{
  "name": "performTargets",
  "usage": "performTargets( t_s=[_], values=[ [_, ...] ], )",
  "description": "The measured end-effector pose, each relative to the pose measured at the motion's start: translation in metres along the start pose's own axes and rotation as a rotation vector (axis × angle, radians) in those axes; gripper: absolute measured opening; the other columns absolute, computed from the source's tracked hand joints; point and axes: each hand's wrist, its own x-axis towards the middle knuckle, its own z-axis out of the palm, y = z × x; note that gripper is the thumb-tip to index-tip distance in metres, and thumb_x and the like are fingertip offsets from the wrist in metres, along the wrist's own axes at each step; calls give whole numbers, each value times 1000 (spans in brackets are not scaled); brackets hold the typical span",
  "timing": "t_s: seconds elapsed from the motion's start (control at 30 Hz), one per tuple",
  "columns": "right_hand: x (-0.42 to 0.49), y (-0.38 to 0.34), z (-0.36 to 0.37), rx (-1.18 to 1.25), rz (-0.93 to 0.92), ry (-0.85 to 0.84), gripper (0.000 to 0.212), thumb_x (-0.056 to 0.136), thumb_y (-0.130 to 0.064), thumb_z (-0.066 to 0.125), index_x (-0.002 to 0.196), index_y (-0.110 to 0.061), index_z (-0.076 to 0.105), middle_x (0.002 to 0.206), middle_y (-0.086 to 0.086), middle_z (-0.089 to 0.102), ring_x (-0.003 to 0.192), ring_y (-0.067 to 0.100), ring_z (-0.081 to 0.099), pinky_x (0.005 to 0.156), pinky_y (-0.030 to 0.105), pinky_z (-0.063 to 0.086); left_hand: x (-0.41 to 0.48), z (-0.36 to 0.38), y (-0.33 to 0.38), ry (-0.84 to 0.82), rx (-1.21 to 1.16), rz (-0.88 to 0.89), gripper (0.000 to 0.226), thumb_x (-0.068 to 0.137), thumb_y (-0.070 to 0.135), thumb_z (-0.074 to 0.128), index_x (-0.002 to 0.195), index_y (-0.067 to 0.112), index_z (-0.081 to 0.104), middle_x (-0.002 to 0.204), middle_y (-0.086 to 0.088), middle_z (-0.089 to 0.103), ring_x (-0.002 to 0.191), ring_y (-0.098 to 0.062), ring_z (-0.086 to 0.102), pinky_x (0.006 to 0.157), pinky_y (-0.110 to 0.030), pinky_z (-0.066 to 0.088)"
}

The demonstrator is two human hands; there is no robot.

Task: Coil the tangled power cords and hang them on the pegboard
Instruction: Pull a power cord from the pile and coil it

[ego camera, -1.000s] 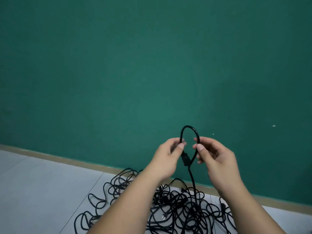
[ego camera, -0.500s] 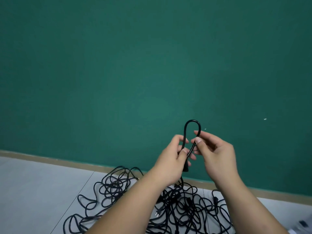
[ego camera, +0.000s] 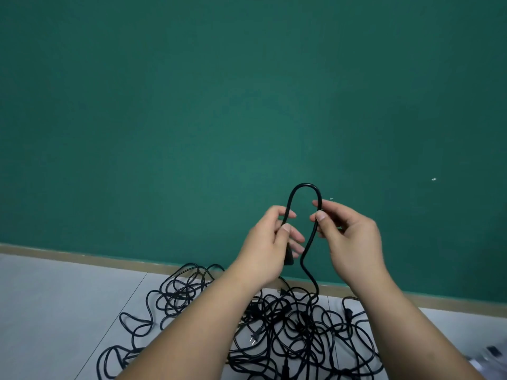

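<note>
Both hands up in front of the green wall point(ego camera: 192, 105), 1 black cord point(ego camera: 306, 185) between them, bent into an upside-down U. Left hand point(ego camera: 270, 242): thumb and forefinger pinch the left leg of the U, other fingers loosely spread. The cord's connector end point(ego camera: 288, 259) hangs just below that hand. Right hand point(ego camera: 348, 237): thumb and forefinger pinch the right leg, remaining fingers curled behind. From there the cord drops, kinks once, and runs into the tangled pile point(ego camera: 288, 325) on the grey floor point(ego camera: 55, 297), against the tan baseboard point(ego camera: 82, 257). 1 2-pin plug point(ego camera: 253, 339) shows in the pile. Blurred grey object point(ego camera: 491, 355) bottom right; can't tell what it is.
</note>
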Motion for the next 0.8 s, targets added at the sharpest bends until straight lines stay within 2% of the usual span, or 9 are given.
performTargets(
  t_s=[0.1,0.17,0.27,0.37,0.43,0.5,0.6,0.7,0.8],
  values=[
    [0,0,0,-33,-1,-28,18,100,-19,72,115,-28,79,89,-17,80,81,4,73,81,20,56,-1,6,-3,-123,56,-19,23,114,17,39,129,23,55,101,-1,78,90,-20,75,87,-43,61],
    [-2,1,1,-98,-6,-37,17,99,-23,73,114,-29,80,88,-22,78,82,3,72,75,15,52,-4,9,-4,-209,5,-54,24,114,15,38,132,17,54,95,-5,78,89,-27,77,88,-44,62],
    [-5,1,1,-185,-20,-20,11,98,-31,74,107,-34,81,85,-27,76,85,0,70,77,23,53,-6,5,-1,-261,-26,-89,26,114,12,37,135,13,53,86,-6,73,85,-30,78,87,-40,62],
    [-7,1,5,-173,-16,2,8,99,-33,71,103,-37,76,85,-19,77,82,4,69,82,35,58,-5,1,-2,-234,-30,-131,23,114,13,38,128,13,55,83,-6,65,79,-27,74,72,-34,59],
    [-7,3,9,-78,-10,-34,27,101,-19,65,115,-42,69,89,-12,76,78,9,72,84,42,60,-4,0,-5,-212,25,-112,18,113,17,43,121,17,59,81,-1,64,76,-24,70,76,-44,59],
    [-6,2,11,5,17,-55,40,102,-9,56,125,-39,67,89,-7,75,70,16,73,78,45,63,-3,-2,-9,-215,74,-77,13,111,24,50,114,21,62,78,3,65,74,-20,67,84,-52,59],
    [-7,-3,10,62,3,-70,22,107,-19,58,115,-34,73,79,-2,74,60,21,70,69,43,63,-4,-8,-11,-217,100,-45,8,105,26,60,110,25,66,74,6,64,69,-17,65,82,-57,61],
    [-8,-8,7,77,18,-102,21,108,-31,57,109,-28,78,72,4,72,54,26,67,60,40,60,-5,-16,-12,-282,135,-32,9,104,23,64,110,20,71,78,3,67,74,-19,72,84,-54,63],
    [-4,-10,5,244,181,-127,31,110,-32,54,103,-14,79,67,7,66,47,22,59,46,31,50,-7,-24,-7,-365,71,-19,10,107,14,61,109,10,70,91,-8,75,87,-24,77,93,-49,62]
  ],
)
